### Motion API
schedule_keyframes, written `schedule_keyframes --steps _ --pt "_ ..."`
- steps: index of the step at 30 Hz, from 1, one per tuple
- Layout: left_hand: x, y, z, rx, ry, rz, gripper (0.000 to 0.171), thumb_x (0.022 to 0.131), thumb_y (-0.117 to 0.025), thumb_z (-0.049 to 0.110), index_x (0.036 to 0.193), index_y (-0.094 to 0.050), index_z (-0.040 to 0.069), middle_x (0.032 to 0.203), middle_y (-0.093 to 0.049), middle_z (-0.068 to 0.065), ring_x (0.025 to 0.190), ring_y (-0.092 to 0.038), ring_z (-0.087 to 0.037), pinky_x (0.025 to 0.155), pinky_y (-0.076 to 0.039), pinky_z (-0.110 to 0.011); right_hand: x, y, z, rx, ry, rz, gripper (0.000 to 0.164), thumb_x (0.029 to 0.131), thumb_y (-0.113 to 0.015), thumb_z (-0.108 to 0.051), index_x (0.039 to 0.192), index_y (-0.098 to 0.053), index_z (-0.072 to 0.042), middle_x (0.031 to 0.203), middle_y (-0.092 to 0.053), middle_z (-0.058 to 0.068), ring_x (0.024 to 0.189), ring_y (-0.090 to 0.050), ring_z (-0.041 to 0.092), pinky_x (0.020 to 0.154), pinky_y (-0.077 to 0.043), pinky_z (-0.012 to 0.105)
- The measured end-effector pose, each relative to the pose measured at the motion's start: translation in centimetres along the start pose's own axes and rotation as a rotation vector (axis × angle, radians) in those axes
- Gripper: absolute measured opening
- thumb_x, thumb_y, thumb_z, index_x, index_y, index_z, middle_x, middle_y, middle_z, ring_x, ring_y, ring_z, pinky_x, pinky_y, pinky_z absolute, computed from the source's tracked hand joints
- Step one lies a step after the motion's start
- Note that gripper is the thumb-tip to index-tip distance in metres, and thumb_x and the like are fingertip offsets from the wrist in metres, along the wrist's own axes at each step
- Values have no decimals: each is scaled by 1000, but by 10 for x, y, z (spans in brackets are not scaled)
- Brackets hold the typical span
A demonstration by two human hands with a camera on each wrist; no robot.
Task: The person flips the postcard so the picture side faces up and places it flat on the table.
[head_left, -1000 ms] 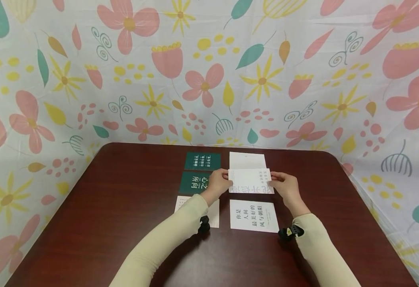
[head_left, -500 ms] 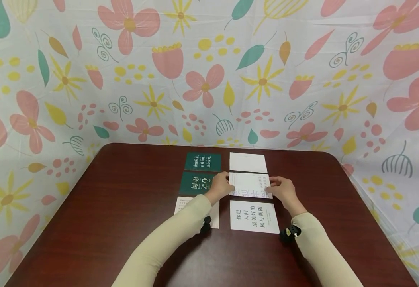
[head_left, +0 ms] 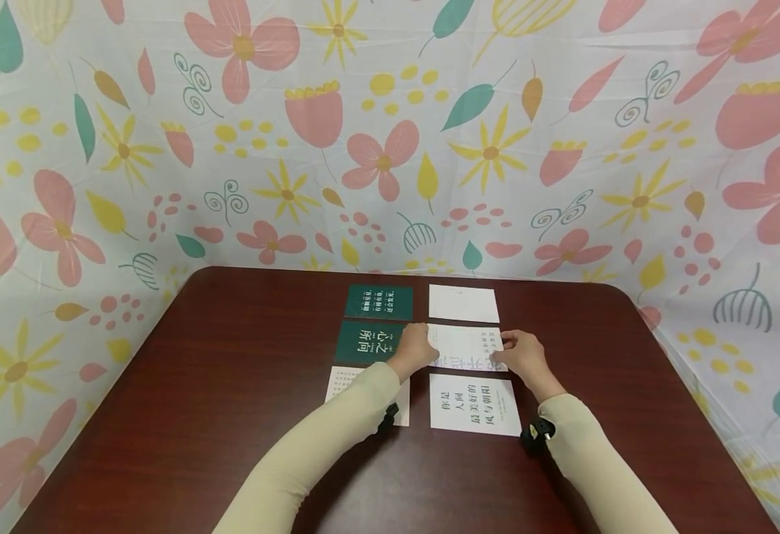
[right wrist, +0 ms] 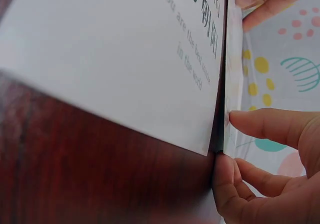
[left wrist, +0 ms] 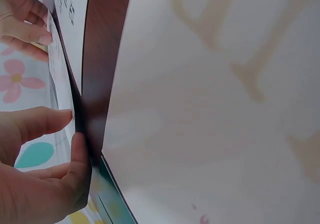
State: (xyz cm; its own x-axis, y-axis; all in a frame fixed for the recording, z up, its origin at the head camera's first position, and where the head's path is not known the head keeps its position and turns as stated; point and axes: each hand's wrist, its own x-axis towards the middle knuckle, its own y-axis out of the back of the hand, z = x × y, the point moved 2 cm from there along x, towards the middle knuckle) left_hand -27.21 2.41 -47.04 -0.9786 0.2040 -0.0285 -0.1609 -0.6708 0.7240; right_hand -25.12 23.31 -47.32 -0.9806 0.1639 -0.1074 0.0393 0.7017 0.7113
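Note:
A white card with pale purple characters (head_left: 463, 345) is in the middle of the right-hand column of cards. My left hand (head_left: 414, 350) pinches its left end and my right hand (head_left: 526, 362) pinches its right end. Seen from the right wrist, the thumb (right wrist: 270, 125) lies on the card's face and curled fingers are at its back. A thin dark gap shows beneath the held card (left wrist: 61, 79) in the left wrist view. Nearest to me lies a white card with dark characters (head_left: 474, 404); a nearly plain white card (head_left: 463, 303) lies beyond.
Two dark green cards (head_left: 379, 302) lie in the left column, the nearer one (head_left: 362, 342) partly covered by my left hand. A cream card (head_left: 343, 378) is under my left sleeve. The brown table (head_left: 230, 386) meets a floral cloth (head_left: 390, 148) behind.
Both hands have moved toward me and down with the purple-lettered card, uncovering the plain white card behind it. The other cards stay put.

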Motion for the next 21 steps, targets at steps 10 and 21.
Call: schedule_keyframes --steps 10,21 --pt "-1 0 5 83 19 -32 42 78 -75 2 114 -61 -11 112 -57 -21 98 -57 -28 81 -53 -35 -1 2 -5 -50 11 -10 54 78 -73 -3 124 -51 15 91 -56 19 76 -52 27 62 -45 32" --pt "-2 -4 8 129 49 -47 38 77 -77 2 109 -63 -12 110 -56 -20 90 -58 -25 74 -54 -32 -2 3 -5 -89 -16 -35 54 78 -73 -6 124 -53 13 84 -56 16 71 -50 24 59 -42 32"
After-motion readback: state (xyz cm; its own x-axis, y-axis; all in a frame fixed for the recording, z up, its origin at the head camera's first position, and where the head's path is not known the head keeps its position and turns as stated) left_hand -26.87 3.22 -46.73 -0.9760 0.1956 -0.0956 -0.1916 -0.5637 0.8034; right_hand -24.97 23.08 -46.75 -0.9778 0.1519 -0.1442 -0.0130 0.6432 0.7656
